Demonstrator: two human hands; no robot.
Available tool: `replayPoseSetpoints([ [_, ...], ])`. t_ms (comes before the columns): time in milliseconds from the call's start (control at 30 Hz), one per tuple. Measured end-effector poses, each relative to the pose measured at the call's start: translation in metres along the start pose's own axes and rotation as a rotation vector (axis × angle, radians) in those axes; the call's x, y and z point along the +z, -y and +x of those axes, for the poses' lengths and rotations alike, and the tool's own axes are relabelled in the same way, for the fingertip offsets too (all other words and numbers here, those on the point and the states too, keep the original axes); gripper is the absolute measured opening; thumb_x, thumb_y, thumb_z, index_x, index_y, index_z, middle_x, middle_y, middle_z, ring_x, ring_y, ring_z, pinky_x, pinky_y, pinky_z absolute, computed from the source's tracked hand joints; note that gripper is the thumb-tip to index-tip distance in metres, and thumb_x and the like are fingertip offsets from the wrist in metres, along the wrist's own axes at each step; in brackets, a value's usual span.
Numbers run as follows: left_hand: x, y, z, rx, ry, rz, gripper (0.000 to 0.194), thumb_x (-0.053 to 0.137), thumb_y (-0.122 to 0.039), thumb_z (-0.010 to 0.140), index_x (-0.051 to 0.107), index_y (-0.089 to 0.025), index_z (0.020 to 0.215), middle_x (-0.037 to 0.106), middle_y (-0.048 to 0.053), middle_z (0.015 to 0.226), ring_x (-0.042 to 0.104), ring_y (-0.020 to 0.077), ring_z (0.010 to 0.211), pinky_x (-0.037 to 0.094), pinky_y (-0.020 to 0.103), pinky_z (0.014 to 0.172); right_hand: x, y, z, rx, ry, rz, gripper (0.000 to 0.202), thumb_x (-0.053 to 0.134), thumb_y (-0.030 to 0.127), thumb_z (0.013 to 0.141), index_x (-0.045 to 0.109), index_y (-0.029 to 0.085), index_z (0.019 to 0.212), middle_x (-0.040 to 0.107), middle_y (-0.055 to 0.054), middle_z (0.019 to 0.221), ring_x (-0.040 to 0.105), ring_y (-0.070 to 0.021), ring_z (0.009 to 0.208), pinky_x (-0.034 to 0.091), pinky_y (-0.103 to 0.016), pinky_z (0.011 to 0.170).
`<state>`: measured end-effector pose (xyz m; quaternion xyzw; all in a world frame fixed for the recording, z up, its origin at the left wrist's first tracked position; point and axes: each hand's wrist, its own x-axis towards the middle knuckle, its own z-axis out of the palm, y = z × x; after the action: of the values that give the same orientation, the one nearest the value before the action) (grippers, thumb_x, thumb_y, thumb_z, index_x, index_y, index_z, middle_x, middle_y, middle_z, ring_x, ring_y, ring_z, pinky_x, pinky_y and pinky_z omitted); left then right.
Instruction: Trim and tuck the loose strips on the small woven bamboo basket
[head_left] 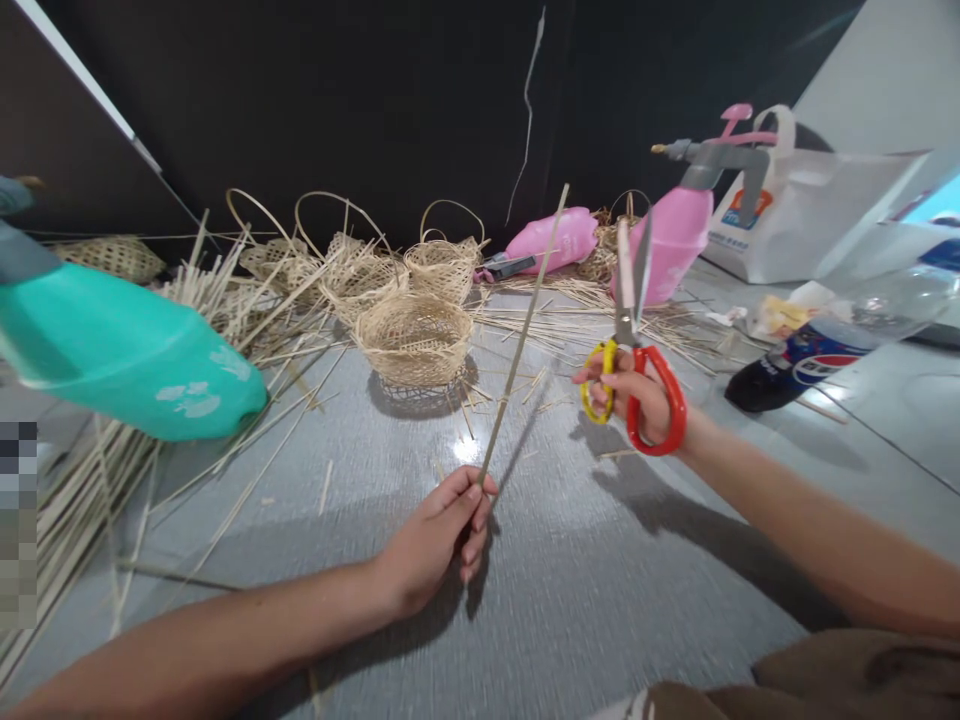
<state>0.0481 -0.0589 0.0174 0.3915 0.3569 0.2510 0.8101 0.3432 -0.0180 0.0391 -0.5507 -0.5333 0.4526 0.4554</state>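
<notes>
My left hand point(446, 525) pinches the lower end of a thin bamboo strip point(525, 325), which slants up and away from me. To its right, my right hand point(637, 400) is closed through the handles of a pair of scissors point(626, 325), one loop yellow and the other red. Their blades point upward and stand a little apart, away from the strip. Past the hands, a small woven basket point(414, 335) rests on the grey floor point(375, 470), with short offcuts lying beside it.
More woven baskets with hoop handles point(442, 265) stand behind. Bundles of strips point(82, 530) lie at left by a teal spray bottle point(142, 350). Pink spray bottles point(671, 240), a white bag point(825, 200) and a tilted cola bottle point(795, 360) are at right. A dark wall point(375, 90) closes the back.
</notes>
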Motion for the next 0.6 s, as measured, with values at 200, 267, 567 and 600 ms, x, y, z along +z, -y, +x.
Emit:
replayPoseSetpoints([
  [200,0.004,-0.001,-0.002,-0.005,-0.02,0.023,0.057,0.079,-0.064,0.071,0.051,-0.02,0.092,0.047,-0.011,0.063,0.036,0.0013,0.041,0.034,0.014,0.034,0.05,0.01,0.002,0.119,0.107,0.335,0.046,0.065,0.048,0.063,0.05,0.023,0.099,0.058,-0.004,0.088,0.048,-0.0138,0.067,0.043,-0.031,0.062],
  [267,0.005,-0.001,-0.002,0.0,-0.023,0.024,0.058,0.078,-0.066,0.071,0.05,-0.02,0.092,0.046,-0.011,0.063,0.035,0.0011,0.041,0.034,0.014,0.034,0.055,0.009,0.004,0.105,0.119,0.344,0.052,0.066,0.051,0.063,0.052,0.022,0.104,0.06,-0.005,0.089,0.053,-0.0155,0.07,0.045,-0.032,0.063],
  [567,0.004,0.007,-0.004,-0.071,0.043,0.103,0.049,0.067,-0.063,0.082,0.047,-0.02,0.095,0.045,-0.01,0.062,0.037,0.0025,0.04,0.036,0.015,0.037,0.054,0.011,0.014,0.172,-0.09,0.477,0.034,0.064,0.049,0.073,0.055,0.022,0.091,0.058,-0.003,0.081,0.053,-0.0149,0.067,0.049,-0.03,0.062],
  [600,0.005,0.007,-0.004,-0.059,0.036,0.1,0.048,0.066,-0.062,0.083,0.047,-0.02,0.095,0.045,-0.01,0.062,0.037,0.0023,0.04,0.036,0.015,0.037,0.053,0.012,0.016,0.183,-0.136,0.521,0.033,0.066,0.048,0.071,0.055,0.022,0.088,0.057,-0.003,0.078,0.052,-0.0143,0.065,0.048,-0.029,0.06],
])
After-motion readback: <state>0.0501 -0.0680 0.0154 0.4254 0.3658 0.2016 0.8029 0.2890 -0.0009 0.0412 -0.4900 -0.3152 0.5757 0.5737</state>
